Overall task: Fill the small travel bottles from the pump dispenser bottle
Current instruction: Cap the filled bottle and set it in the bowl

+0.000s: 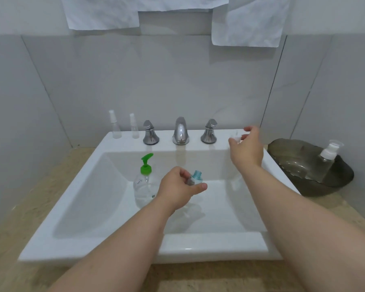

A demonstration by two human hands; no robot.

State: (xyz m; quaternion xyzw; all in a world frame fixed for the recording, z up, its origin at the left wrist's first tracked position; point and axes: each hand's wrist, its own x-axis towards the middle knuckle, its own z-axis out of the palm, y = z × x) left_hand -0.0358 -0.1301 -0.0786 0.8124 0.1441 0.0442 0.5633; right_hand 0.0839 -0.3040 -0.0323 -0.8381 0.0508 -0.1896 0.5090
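While pinched in left hand (pixel 177 189), travel bottle (pixel 196 177) just beside pump bottle (pixel 143 186); right hand (pixel 246 146), grasp unclear.

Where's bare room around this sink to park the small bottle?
Free: basin floor right of the left hand, which holds the small bottle; the front rim; counter left of the sink. Crowded: back ledge holds spray bottles, taps and the right hand; pump bottle stands in the basin's left-middle; bowl takes the right counter.

Both bare forearms reach in from the near edge, the left hand (pixel 177 191) curled nearer, thumb and fingers pinching a small clear bottle with a teal neck (pixel 196 178), the right hand (pixel 247 148) stretched farther right, fingertips pinching a small blurred clear piece (pixel 235 139).
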